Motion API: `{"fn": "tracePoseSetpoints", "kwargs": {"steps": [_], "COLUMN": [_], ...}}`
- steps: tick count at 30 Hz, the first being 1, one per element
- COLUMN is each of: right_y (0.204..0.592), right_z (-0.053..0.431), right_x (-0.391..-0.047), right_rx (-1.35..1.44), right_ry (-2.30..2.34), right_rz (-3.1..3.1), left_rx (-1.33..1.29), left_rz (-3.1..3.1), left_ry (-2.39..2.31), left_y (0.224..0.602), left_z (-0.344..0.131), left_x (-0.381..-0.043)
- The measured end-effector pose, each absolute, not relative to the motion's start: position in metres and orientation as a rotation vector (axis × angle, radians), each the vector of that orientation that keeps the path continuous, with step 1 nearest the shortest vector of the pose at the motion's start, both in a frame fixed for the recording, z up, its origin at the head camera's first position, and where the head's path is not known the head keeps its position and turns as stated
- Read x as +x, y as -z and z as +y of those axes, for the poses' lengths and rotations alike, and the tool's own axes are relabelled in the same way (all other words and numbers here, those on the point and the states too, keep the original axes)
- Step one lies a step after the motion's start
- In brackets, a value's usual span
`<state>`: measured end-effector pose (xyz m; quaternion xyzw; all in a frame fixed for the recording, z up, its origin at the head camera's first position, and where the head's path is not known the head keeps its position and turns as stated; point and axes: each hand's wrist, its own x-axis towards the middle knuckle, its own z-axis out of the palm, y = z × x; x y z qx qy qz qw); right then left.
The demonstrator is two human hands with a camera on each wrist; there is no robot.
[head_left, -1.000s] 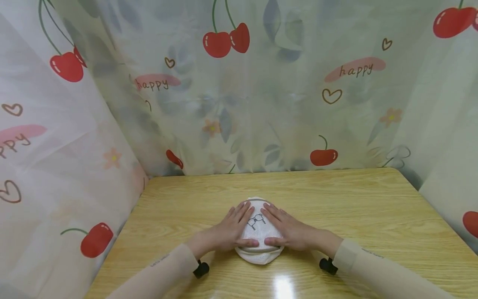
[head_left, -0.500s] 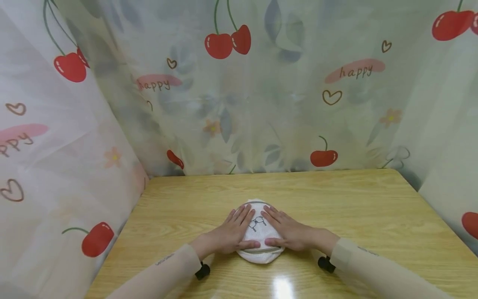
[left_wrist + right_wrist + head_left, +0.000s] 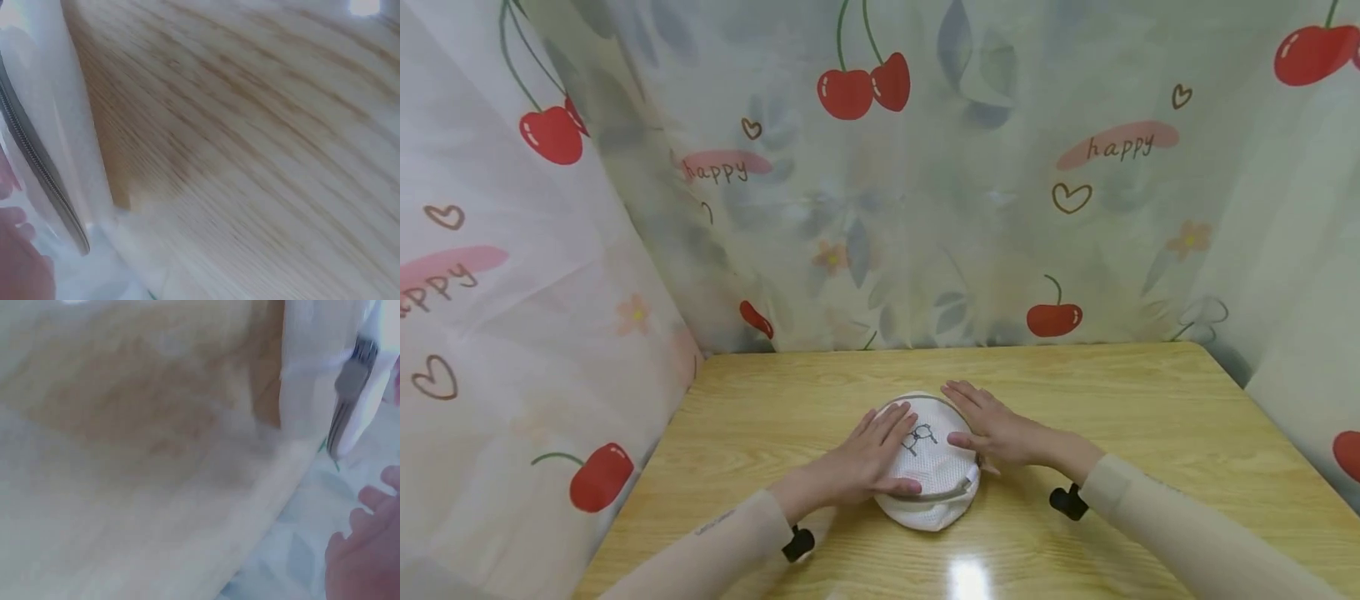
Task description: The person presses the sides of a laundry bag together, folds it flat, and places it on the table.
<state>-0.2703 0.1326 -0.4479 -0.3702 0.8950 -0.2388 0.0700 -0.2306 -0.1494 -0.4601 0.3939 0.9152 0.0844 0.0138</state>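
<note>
A round white mesh laundry bag [image 3: 942, 468] with a zipper and a small dark line drawing on top lies at the middle of the table. My left hand [image 3: 868, 458] rests on its left side, fingers straight and thumb along the front. At the bag's right edge, my right hand [image 3: 1006, 435] is spread, its thumb over the bag and its fingers apart from the top. The left wrist view shows the curved grey zipper [image 3: 39, 159] close up. In the right wrist view the zipper slider [image 3: 353, 380] hangs at the bag's side, beside the fingers.
The bag sits on a wood-grain table [image 3: 775, 392]. Behind it and on both sides hang pale curtains [image 3: 917, 192] printed with cherries, hearts and "happy". A black wrist camera [image 3: 799, 544] is strapped under the left wrist, another [image 3: 1069, 503] under the right.
My right hand has come off the top of the bag and moved right, uncovering the bag's right side and zipper end. The left hand stays on the bag.
</note>
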Motion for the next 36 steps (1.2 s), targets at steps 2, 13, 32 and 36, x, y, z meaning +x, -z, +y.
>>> {"fn": "tracePoseSetpoints", "kwargs": {"steps": [2, 13, 32, 36], "right_y": [0.446, 0.443, 0.451, 0.454], "right_z": [0.135, 0.128, 0.105, 0.099], "right_x": [-0.275, -0.296, -0.317, -0.319], "right_rx": [-1.125, -1.126, -1.149, -1.116], "right_ry": [0.713, 0.761, 0.812, 0.827], "right_rz": [2.711, 2.641, 2.551, 2.509], "left_rx": [1.309, 1.842, 2.19, 2.201], "left_rz": [2.855, 2.852, 2.717, 2.689], "left_ry": [-0.256, -0.063, 0.228, 0.248], "left_y": [0.459, 0.466, 0.478, 0.48], "left_z": [-0.151, -0.149, -0.131, -0.129], "left_x": [-0.229, -0.224, -0.217, -0.219]}}
